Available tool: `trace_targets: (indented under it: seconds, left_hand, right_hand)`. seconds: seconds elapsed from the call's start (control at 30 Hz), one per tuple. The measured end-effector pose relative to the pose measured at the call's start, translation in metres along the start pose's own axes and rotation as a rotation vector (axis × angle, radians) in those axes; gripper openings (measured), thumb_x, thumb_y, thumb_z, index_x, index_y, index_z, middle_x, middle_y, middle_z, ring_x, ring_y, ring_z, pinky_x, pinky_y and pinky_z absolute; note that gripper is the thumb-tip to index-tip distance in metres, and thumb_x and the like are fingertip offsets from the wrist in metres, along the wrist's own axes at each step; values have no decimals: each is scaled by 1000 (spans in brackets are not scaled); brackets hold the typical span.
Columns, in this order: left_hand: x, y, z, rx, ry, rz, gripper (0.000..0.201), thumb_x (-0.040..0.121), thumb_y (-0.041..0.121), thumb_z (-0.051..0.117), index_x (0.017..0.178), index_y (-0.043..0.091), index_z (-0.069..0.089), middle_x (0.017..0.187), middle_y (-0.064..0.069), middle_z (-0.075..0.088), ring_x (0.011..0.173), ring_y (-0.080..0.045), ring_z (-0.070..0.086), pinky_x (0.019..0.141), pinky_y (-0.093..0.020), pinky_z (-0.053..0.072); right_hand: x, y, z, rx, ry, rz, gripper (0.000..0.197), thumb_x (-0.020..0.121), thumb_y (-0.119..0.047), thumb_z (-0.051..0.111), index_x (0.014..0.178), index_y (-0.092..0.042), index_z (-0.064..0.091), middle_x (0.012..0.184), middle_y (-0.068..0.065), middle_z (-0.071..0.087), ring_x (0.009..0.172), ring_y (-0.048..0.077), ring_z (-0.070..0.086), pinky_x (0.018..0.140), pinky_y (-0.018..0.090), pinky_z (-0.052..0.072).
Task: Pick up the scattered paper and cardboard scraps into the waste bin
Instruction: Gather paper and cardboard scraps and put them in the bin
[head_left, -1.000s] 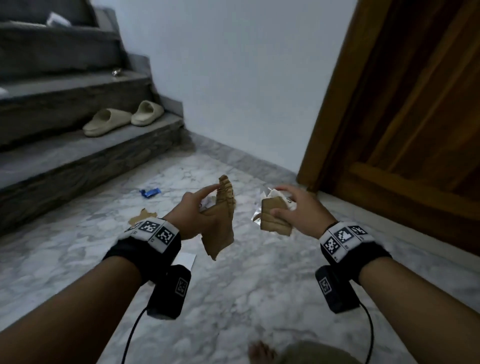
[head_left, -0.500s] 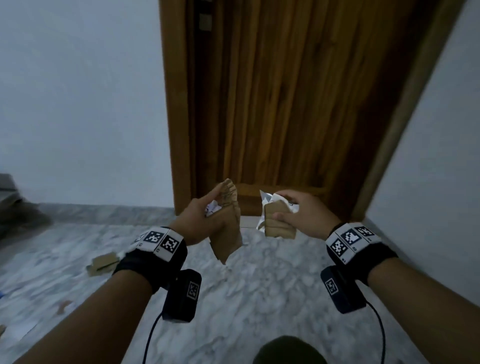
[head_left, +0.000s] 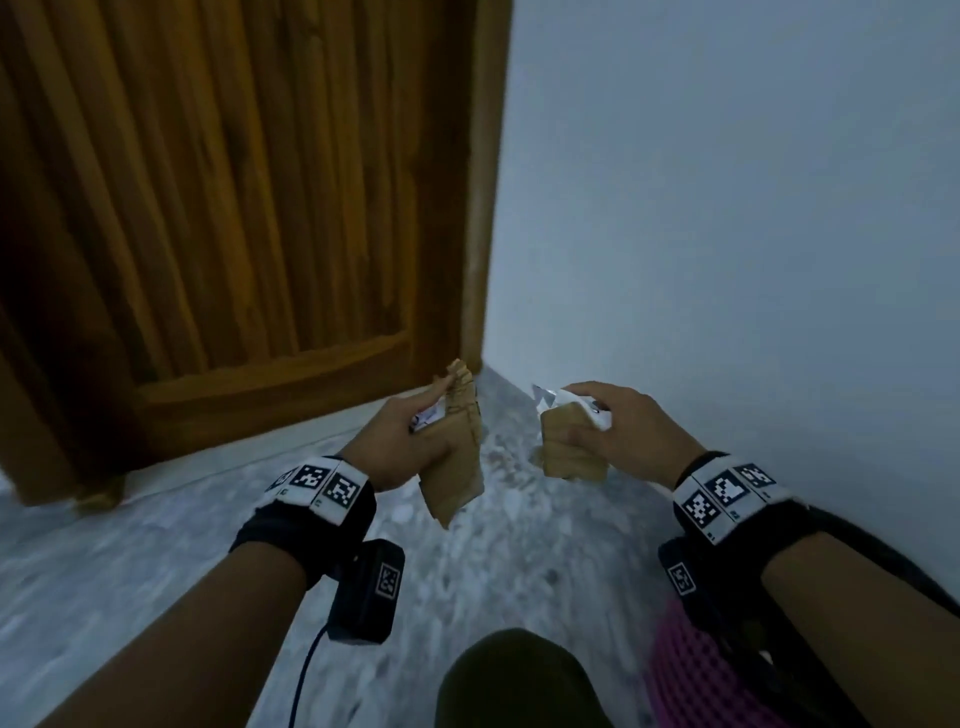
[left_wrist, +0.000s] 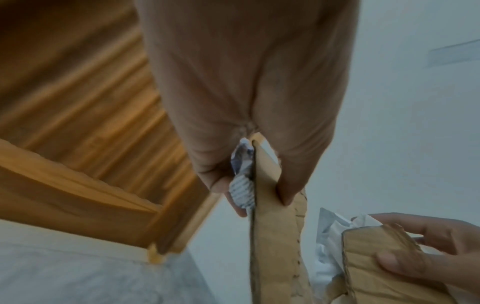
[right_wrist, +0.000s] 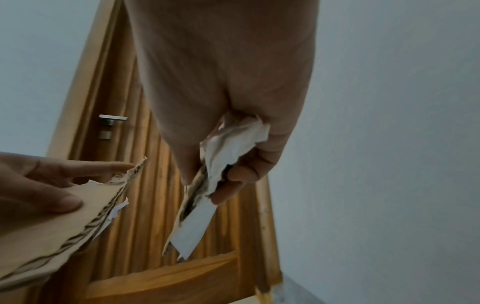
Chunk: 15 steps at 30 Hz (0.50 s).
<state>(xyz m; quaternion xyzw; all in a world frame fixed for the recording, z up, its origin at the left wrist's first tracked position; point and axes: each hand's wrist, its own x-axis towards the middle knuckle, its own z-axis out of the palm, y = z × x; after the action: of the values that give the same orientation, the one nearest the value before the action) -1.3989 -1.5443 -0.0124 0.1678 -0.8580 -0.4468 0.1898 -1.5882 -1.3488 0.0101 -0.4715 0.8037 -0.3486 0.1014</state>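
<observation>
Home hallway: wooden door (head_left: 234, 208), marble floor (head_left: 130, 561).

My head camera looks down over both forearms toward the wooden door (head_left: 234, 208). My wrist cameras sit close beneath each palm, sharing that door and wall (head_left: 727, 208).

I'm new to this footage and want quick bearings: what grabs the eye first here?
Two raised hands full of scraps: the left hand grips a long cardboard piece with crumpled paper, the right hand a folded cardboard piece with white paper. Behind them stands a wooden door; a pink mesh object peeks in lower right.
</observation>
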Motion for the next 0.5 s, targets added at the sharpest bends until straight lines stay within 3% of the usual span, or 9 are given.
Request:
trace_targets:
  seconds: [0.07,0.1,0.13,0.2,0.27,0.3,0.37,0.43,0.5]
  left_hand:
    - [20,10,30,-18,-47,23,67,85,17,67,144,24,37,129,-1,55,112,-11,50,100,-34,48]
    - [30,15,45,-46,-69,29,64,85,15,67,143,23,40,129,-1,55,111,-9,50,98,-33,48]
    - [38,20,61,-79,-92,35,59,86,11,66,140,21,43,127,1,56,108,-3,52,94,-26,49]
    - [53,29,92,-119,-140,57,52,86,4,64,133,22,48,105,6,62,86,13,57,78,-9,48]
    - [66,34,124,-146,-205,68,49,85,3,64,127,25,49,89,-1,62,80,1,58,76,-12,47]
    - [71,38,139,-163,-239,77,49,84,4,66,125,25,50,86,-4,60,82,-8,57,79,-19,46]
    - [82,44,170,-184,-305,100,52,77,13,69,124,27,49,85,-5,59,82,-14,54,82,-24,46]
    - [93,51,198,-200,-376,122,55,77,13,68,125,29,47,96,-9,59,89,-18,55,85,-27,45]
    - [107,56,229,-190,-435,142,56,81,5,68,128,28,46,103,-9,57,95,-19,55,84,-26,44]
  right_hand:
    - [-19,22,-21,-45,58,65,21,88,-15,65,109,-14,68,101,3,72,94,18,66,78,22,47]
    - [-28,33,-30,-64,87,107,20,89,-14,64,108,-7,68,101,9,72,94,23,66,76,23,47]
    - [-38,45,-39,-80,113,155,21,90,-15,63,106,-2,67,99,14,71,93,28,66,74,24,47]
    - [-56,67,-54,-102,158,253,24,91,-18,60,103,2,65,98,18,70,94,31,66,78,28,49]
    - [-75,84,-68,-126,184,347,26,92,-20,59,103,2,66,99,18,71,96,31,67,87,37,51]
    - [-84,92,-74,-146,187,388,25,92,-20,60,104,1,67,100,17,72,97,30,67,90,40,52]
    - [-102,108,-88,-166,205,449,26,91,-21,62,108,-2,67,104,15,71,99,28,67,92,41,52]
    - [-118,125,-100,-164,243,504,28,90,-23,64,110,-4,66,107,15,71,100,27,66,90,39,52]
    - [-130,143,-111,-181,255,548,29,91,-23,64,115,-8,66,114,10,69,100,22,65,86,28,51]
